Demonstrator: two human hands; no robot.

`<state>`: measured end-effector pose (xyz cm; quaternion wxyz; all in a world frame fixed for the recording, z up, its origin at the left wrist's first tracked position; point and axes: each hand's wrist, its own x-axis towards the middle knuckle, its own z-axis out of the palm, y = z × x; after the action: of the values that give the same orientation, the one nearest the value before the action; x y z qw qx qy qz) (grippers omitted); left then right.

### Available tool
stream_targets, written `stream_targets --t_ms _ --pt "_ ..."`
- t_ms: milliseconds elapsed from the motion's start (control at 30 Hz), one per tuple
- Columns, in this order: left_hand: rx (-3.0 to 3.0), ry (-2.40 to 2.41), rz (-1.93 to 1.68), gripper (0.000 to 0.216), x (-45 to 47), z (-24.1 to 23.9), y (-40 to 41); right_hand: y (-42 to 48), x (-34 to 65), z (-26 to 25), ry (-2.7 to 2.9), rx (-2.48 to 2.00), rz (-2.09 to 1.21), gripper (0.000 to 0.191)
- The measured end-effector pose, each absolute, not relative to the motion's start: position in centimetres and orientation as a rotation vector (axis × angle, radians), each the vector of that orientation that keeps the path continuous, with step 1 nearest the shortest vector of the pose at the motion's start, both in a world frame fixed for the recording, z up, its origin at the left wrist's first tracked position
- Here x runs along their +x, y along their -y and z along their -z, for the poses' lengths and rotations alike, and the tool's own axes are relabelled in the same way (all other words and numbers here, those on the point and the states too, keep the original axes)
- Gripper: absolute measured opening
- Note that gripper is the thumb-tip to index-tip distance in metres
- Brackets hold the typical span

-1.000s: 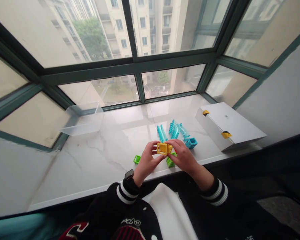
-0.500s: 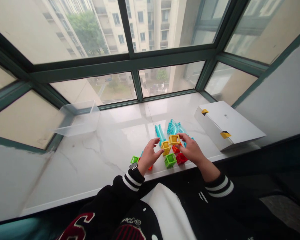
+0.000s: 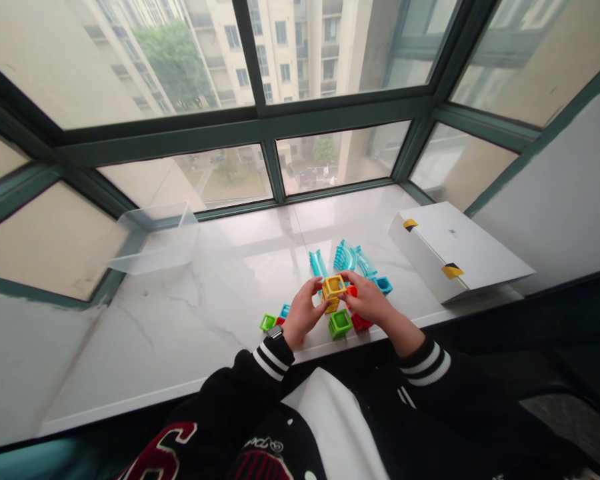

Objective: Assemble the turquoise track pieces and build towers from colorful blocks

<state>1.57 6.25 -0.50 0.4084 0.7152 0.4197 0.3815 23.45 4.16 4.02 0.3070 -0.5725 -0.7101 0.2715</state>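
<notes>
My right hand (image 3: pixel 369 300) pinches a yellow open-sided toy block (image 3: pixel 334 285) from its right side. That piece sits over a second yellow block (image 3: pixel 331 305); whether they are joined I cannot tell. On the left, my left hand (image 3: pixel 303 313) closes on the yellow pieces with fingers and thumb, its thumb near the lower one. Just in front stands a green block (image 3: pixel 339 324). A red block (image 3: pixel 361 323) and an orange-red block (image 3: pixel 352 291) are partly hidden by my right hand.
Clear blue track pieces (image 3: pixel 347 255) and a straight track (image 3: pixel 317 263) lie behind my hands. A blue block (image 3: pixel 383 285) is at right, a green block (image 3: pixel 267 323) at left. A clear plastic bin (image 3: pixel 165 257) and a white box (image 3: pixel 460 243) stand farther out on the sill.
My right hand has brought the upper yellow block left, over the lower one. My left hand has shifted slightly right and closed in on the yellow pieces.
</notes>
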Motion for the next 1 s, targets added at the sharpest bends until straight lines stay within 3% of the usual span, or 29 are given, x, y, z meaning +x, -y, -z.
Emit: stream_targets --t_ms 1000 --pt "1.803 -1.077 -0.944 0.041 1.8 0.0 -6.3 -4.6 23.5 -2.1 1.921 -1.532 -0.692 0.047"
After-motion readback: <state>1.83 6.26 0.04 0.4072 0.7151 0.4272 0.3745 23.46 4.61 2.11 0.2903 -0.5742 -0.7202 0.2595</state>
